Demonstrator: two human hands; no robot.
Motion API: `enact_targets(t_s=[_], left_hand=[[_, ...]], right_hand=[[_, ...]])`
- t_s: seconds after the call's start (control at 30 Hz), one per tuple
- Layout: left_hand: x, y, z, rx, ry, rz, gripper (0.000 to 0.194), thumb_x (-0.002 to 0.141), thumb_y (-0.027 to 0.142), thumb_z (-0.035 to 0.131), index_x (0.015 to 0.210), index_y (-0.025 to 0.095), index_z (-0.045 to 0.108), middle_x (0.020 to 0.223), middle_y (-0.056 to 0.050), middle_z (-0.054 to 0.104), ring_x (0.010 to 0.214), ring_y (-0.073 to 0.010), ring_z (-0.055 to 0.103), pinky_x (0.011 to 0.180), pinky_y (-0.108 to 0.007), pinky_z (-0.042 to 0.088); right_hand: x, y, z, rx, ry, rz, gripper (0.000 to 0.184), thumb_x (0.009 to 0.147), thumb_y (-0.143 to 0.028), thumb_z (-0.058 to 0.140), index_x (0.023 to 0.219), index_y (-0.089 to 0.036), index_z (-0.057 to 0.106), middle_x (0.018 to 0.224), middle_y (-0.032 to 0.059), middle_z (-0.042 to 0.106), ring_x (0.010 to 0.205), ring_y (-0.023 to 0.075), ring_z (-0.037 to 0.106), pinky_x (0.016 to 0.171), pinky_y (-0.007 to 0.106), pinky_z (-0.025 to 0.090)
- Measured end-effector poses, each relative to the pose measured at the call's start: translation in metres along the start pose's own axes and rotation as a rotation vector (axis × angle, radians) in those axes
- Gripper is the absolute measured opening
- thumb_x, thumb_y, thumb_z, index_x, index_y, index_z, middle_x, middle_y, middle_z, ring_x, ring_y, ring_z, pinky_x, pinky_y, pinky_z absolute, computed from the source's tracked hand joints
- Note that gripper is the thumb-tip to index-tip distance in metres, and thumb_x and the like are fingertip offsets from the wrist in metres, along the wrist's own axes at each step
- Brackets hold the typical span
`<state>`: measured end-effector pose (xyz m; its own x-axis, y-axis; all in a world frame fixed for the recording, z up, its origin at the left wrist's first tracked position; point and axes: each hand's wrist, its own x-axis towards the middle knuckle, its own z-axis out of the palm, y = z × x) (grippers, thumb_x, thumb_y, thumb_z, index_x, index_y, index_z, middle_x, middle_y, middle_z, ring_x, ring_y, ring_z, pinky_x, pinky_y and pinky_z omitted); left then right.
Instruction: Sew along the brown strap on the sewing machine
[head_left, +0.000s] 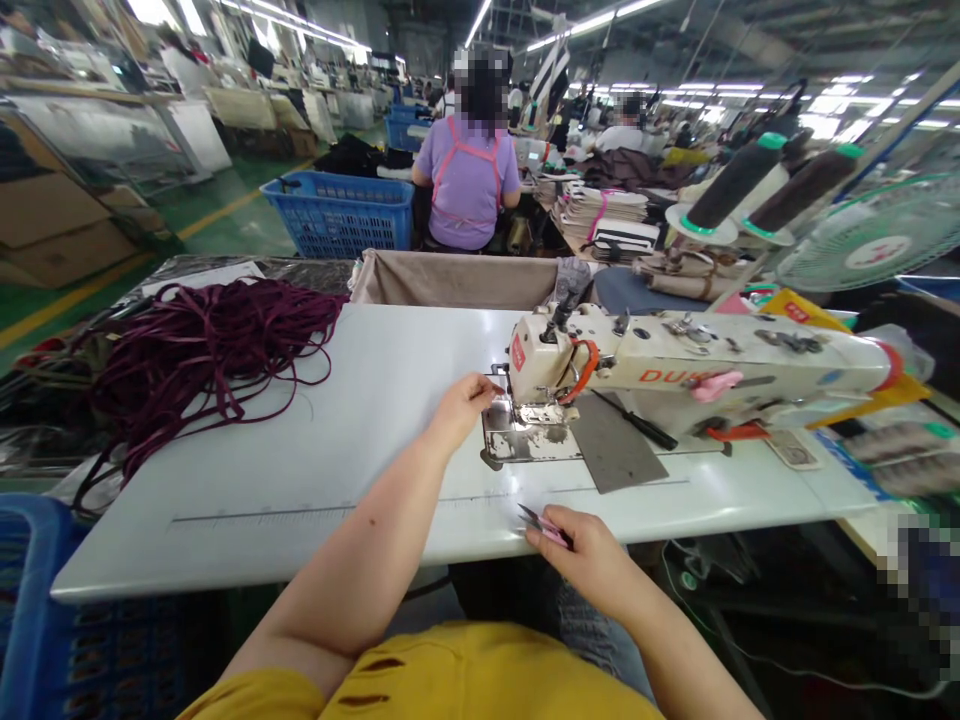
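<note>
Nearest you, your right hand (pixel 592 560) rests at the front edge of the table (pixel 360 440), fingers closed around pink thread snips (pixel 541 522) whose blades point left, kept ready within reach of the needle. Farther in, your left hand (pixel 463 402) reaches to the presser-foot area of the sewing machine (pixel 675 365), fingertips pinched together beside the needle plate (pixel 525 440); whether they grip thread cannot be told. To the left, a heap of maroon cord (pixel 202 350) lies on the table, well apart from both hands. Beyond, a person in a purple top (pixel 466 180) sits beside a blue crate (pixel 337 212).
</note>
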<state>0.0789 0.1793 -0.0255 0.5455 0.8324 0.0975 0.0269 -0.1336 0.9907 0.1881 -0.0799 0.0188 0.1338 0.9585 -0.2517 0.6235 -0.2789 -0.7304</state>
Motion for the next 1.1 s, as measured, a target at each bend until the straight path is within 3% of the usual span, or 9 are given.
enact_targets(t_s=[0.2, 0.3, 0.43, 0.53, 0.63, 0.87, 1.0, 1.03, 1.1], left_hand=[[0.007, 0.004, -0.014, -0.058, 0.164, -0.078, 0.020, 0.095, 0.034, 0.058, 0.083, 0.023, 0.046, 0.073, 0.002, 0.064, 0.061, -0.0125, 0.056, 0.063, -0.024, 0.044], [0.009, 0.005, -0.025, 0.103, 0.212, -0.104, 0.018, 0.095, 0.030, 0.060, 0.082, 0.023, 0.049, 0.068, 0.005, 0.057, 0.060, -0.0134, 0.053, 0.064, -0.026, 0.042], [0.004, 0.012, -0.037, 0.400, 0.150, -0.072, 0.015, 0.080, 0.024, 0.081, 0.083, 0.022, 0.066, 0.067, 0.005, 0.051, 0.068, -0.0174, 0.053, 0.073, -0.030, 0.043], [-0.003, 0.018, -0.043, 0.574, 0.072, -0.020, 0.012, 0.073, 0.023, 0.088, 0.074, 0.023, 0.076, 0.073, 0.002, 0.052, 0.078, -0.0203, 0.057, 0.082, -0.033, 0.046], [-0.007, 0.020, -0.049, 0.705, 0.078, 0.003, 0.009, 0.079, 0.021, 0.083, 0.073, 0.023, 0.078, 0.082, -0.002, 0.057, 0.089, -0.0227, 0.061, 0.092, -0.035, 0.049], [-0.030, 0.012, -0.075, 0.915, 0.282, -0.079, 0.004, 0.090, 0.023, 0.076, 0.092, 0.019, 0.077, 0.120, -0.013, 0.063, 0.126, -0.0327, 0.055, 0.115, -0.046, 0.039], [-0.056, 0.009, -0.089, 0.992, 0.449, -0.137, 0.041, 0.090, 0.023, 0.076, 0.130, 0.018, 0.065, 0.142, -0.018, 0.054, 0.138, -0.0349, 0.048, 0.117, -0.050, 0.038], [-0.063, 0.010, -0.093, 1.008, 0.486, -0.119, 0.043, 0.089, 0.022, 0.076, 0.130, 0.017, 0.063, 0.142, -0.019, 0.054, 0.138, -0.0343, 0.048, 0.118, -0.049, 0.037], [-0.080, 0.013, -0.103, 1.035, 0.504, -0.044, 0.022, 0.091, 0.021, 0.074, 0.111, 0.017, 0.068, 0.133, -0.018, 0.061, 0.134, -0.0317, 0.052, 0.119, -0.046, 0.037]], right_hand=[[-0.006, 0.003, 0.006, 0.063, -0.066, -0.010, 0.057, 0.098, -0.064, 0.053, 0.066, -0.023, 0.032, 0.064, -0.0057, 0.030, 0.063, 0.0122, 0.032, 0.059, 0.027, 0.024], [-0.012, 0.001, 0.009, 0.096, -0.154, -0.034, 0.063, 0.098, -0.073, 0.049, 0.065, -0.022, 0.032, 0.064, -0.0053, 0.030, 0.063, 0.0120, 0.032, 0.058, 0.027, 0.023], [-0.021, 0.000, 0.014, 0.150, -0.281, -0.030, 0.067, 0.100, -0.080, 0.040, 0.067, -0.021, 0.042, 0.064, -0.0029, 0.044, 0.063, 0.0137, 0.041, 0.059, 0.027, 0.028], [-0.026, 0.005, 0.019, 0.169, -0.305, 0.008, 0.067, 0.102, -0.076, 0.038, 0.067, -0.020, 0.053, 0.064, 0.0003, 0.056, 0.064, 0.0164, 0.052, 0.063, 0.028, 0.036], [-0.026, 0.014, 0.024, 0.163, -0.274, 0.011, 0.059, 0.105, -0.063, 0.042, 0.070, -0.020, 0.061, 0.069, 0.0031, 0.064, 0.070, 0.0190, 0.061, 0.071, 0.029, 0.043], [-0.011, 0.029, 0.049, 0.181, -0.306, -0.064, 0.033, 0.100, -0.036, 0.047, 0.097, -0.019, 0.076, 0.092, 0.0068, 0.077, 0.082, 0.0201, 0.068, 0.078, 0.029, 0.050], [0.001, 0.033, 0.077, 0.080, -0.335, -0.095, 0.033, 0.100, -0.036, 0.050, 0.101, -0.019, 0.079, 0.094, 0.0058, 0.078, 0.084, 0.0204, 0.068, 0.077, 0.028, 0.050], [0.004, 0.033, 0.083, 0.065, -0.346, -0.098, 0.032, 0.099, -0.038, 0.053, 0.098, -0.019, 0.079, 0.092, 0.0052, 0.078, 0.081, 0.0202, 0.067, 0.074, 0.028, 0.049], [0.009, 0.032, 0.094, 0.045, -0.379, -0.109, 0.032, 0.098, -0.040, 0.056, 0.092, -0.019, 0.079, 0.083, 0.0041, 0.076, 0.075, 0.0194, 0.066, 0.070, 0.027, 0.048]])
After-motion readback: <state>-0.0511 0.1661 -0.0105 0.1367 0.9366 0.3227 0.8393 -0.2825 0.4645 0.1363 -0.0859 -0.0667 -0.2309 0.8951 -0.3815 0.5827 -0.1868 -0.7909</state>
